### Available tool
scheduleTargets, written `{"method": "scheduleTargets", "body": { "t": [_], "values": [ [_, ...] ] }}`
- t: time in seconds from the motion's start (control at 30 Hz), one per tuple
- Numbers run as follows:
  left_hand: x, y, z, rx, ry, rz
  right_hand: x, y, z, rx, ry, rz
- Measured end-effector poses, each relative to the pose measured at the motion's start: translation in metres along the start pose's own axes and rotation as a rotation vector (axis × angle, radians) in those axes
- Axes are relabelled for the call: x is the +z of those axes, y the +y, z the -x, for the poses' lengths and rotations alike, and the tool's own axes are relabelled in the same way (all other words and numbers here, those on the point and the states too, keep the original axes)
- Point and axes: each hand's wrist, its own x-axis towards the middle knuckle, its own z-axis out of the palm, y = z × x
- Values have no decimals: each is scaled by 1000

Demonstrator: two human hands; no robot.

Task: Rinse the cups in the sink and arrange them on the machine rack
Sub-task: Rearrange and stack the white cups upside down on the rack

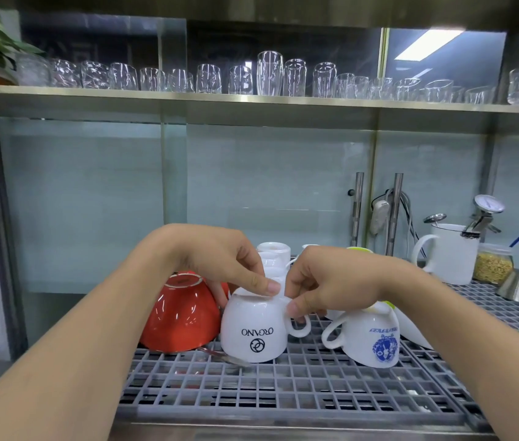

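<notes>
Both hands' grip (279, 292) pinches one inverted white cup (256, 329) beside one red bowl (178, 313)

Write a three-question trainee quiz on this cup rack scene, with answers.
1. True or false: the white ORGANO cup stands mouth down on the grey rack.
2. Which hands touch that cup? A) left hand only B) right hand only C) both
3. What colour is the upturned bowl beside the cup, on its side away from the handle?

Key
1. True; its logo reads upside down.
2. C; the left hand rests fingers on its base, and the right hand pinches near the handle.
3. Red.
</notes>
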Motion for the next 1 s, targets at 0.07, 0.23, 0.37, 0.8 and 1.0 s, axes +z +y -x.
{"method": "scheduleTargets", "body": {
  "t": [0.07, 0.23, 0.37, 0.8, 1.0],
  "values": [
    [-2, -2, 1, 14, -12, 32, 1, 0, -1, -4, 22, -10],
    [-5, -5, 2, 36, 10, 41, -1, 2, -3, -36, 86, -105],
    [-8, -7, 6, 50, 31, 38, -1, 2, -4, -39, 177, -110],
    [8, 19, -13, 230, 418, 225, -8, 3, -8, 7, 666, -404],
    [21, 30, -28, 316, 790, 598, -4, 3, -14, -11, 869, -506]
  ]
}}
